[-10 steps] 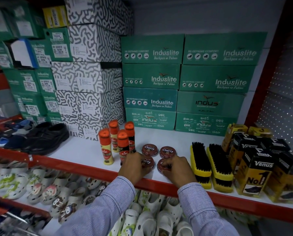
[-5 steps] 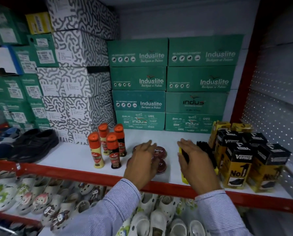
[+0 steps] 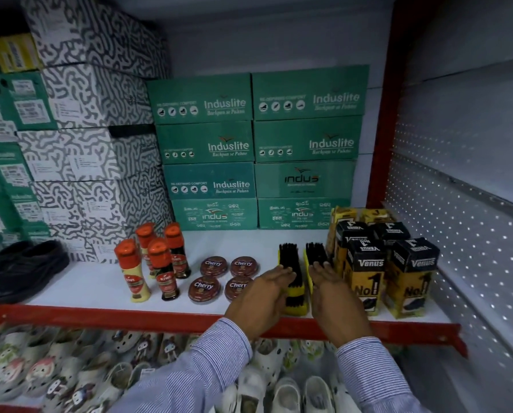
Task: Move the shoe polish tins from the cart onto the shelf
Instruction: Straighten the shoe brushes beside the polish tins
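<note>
Several round brown Cherry shoe polish tins (image 3: 214, 267) lie flat in a two-by-two block on the white shelf (image 3: 94, 281), the front right tin (image 3: 235, 289) partly behind my left hand. My left hand (image 3: 261, 293) is flat, fingers straight, against the left side of the left yellow-backed brush (image 3: 291, 257). My right hand (image 3: 335, 296) lies flat over the front of the right brush (image 3: 316, 254). Neither hand holds a tin. No cart is in view.
Several orange-capped Kiwi bottles (image 3: 159, 263) stand left of the tins. Black and yellow Venus boxes (image 3: 365, 263) stand right of the brushes. Green shoe boxes (image 3: 210, 144) stack at the back, black shoes (image 3: 19, 266) sit far left, sandals (image 3: 40, 368) below the red shelf edge (image 3: 100, 315).
Both hands have left the tins and moved right to the two brushes. The view has shifted right, and the tins sit uncovered in a square.
</note>
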Demonstrator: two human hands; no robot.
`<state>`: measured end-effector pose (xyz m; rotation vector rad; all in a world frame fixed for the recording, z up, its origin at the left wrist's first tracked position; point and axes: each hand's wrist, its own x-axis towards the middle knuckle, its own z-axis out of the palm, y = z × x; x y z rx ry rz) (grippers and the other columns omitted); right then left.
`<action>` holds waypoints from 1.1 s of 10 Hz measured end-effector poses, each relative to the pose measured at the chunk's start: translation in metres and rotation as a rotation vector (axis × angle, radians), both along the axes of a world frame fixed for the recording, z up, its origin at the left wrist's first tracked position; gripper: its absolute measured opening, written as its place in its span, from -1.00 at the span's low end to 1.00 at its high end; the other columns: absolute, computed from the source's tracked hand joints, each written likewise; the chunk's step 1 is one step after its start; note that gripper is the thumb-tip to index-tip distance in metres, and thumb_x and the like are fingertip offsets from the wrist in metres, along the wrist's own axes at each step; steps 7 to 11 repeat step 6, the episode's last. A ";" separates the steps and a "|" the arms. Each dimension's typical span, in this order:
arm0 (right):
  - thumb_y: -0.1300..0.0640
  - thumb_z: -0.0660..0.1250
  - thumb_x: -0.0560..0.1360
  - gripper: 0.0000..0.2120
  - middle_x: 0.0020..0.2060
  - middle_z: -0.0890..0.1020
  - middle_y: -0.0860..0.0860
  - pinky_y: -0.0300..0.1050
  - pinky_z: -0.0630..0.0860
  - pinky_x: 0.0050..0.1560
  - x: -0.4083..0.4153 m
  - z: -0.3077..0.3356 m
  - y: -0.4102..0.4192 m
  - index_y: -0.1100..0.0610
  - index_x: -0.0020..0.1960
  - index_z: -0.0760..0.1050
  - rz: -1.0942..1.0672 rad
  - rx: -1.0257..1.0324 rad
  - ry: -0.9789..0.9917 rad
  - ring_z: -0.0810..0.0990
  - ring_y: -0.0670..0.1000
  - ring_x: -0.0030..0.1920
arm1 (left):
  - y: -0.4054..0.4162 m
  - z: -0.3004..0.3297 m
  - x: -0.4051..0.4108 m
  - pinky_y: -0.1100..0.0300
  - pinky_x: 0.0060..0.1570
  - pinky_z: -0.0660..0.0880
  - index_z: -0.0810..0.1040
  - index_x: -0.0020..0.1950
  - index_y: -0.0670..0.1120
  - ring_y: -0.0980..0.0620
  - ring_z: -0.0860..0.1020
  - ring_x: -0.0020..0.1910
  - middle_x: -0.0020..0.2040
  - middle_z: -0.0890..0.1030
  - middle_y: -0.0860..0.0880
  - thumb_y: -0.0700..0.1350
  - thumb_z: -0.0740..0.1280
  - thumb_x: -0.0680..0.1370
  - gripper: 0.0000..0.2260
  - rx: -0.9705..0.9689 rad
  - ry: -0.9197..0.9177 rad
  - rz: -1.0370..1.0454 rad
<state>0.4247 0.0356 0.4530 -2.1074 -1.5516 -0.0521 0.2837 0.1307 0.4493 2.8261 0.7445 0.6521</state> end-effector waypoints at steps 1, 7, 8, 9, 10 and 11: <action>0.31 0.19 0.54 -0.52 0.46 0.42 0.03 -0.13 0.28 0.47 -0.003 0.012 -0.011 0.11 0.45 0.39 0.054 0.149 0.011 0.32 0.00 0.50 | -0.007 0.012 0.001 0.07 0.55 0.19 0.32 0.49 -0.05 -0.01 0.24 0.54 0.54 0.32 -0.03 -0.26 0.19 0.55 -0.50 0.050 0.033 0.011; 0.09 0.13 0.58 -0.76 -0.19 0.68 0.12 0.16 0.49 0.22 0.079 0.058 -0.048 0.15 -0.05 0.55 -0.287 0.281 -0.072 0.60 0.16 -0.19 | -0.057 0.066 0.082 -0.28 0.53 0.00 0.11 0.56 0.00 0.05 -0.05 0.60 0.60 0.14 0.05 -0.39 0.24 0.44 -0.26 0.186 0.105 -0.052; 0.09 0.13 0.58 -0.76 -0.19 0.68 0.12 0.16 0.49 0.22 0.079 0.058 -0.048 0.15 -0.05 0.55 -0.287 0.281 -0.072 0.60 0.16 -0.19 | -0.057 0.066 0.082 -0.28 0.53 0.00 0.11 0.56 0.00 0.05 -0.05 0.60 0.60 0.14 0.05 -0.39 0.24 0.44 -0.26 0.186 0.105 -0.052; 0.09 0.13 0.58 -0.76 -0.19 0.68 0.12 0.16 0.49 0.22 0.079 0.058 -0.048 0.15 -0.05 0.55 -0.287 0.281 -0.072 0.60 0.16 -0.19 | -0.057 0.066 0.082 -0.28 0.53 0.00 0.11 0.56 0.00 0.05 -0.05 0.60 0.60 0.14 0.05 -0.39 0.24 0.44 -0.26 0.186 0.105 -0.052; 0.09 0.13 0.58 -0.76 -0.19 0.68 0.12 0.16 0.49 0.22 0.079 0.058 -0.048 0.15 -0.05 0.55 -0.287 0.281 -0.072 0.60 0.16 -0.19 | -0.057 0.066 0.082 -0.28 0.53 0.00 0.11 0.56 0.00 0.05 -0.05 0.60 0.60 0.14 0.05 -0.39 0.24 0.44 -0.26 0.186 0.105 -0.052; 0.09 0.13 0.58 -0.76 -0.19 0.68 0.12 0.16 0.49 0.22 0.079 0.058 -0.048 0.15 -0.05 0.55 -0.287 0.281 -0.072 0.60 0.16 -0.19 | -0.057 0.066 0.082 -0.28 0.53 0.00 0.11 0.56 0.00 0.05 -0.05 0.60 0.60 0.14 0.05 -0.39 0.24 0.44 -0.26 0.186 0.105 -0.052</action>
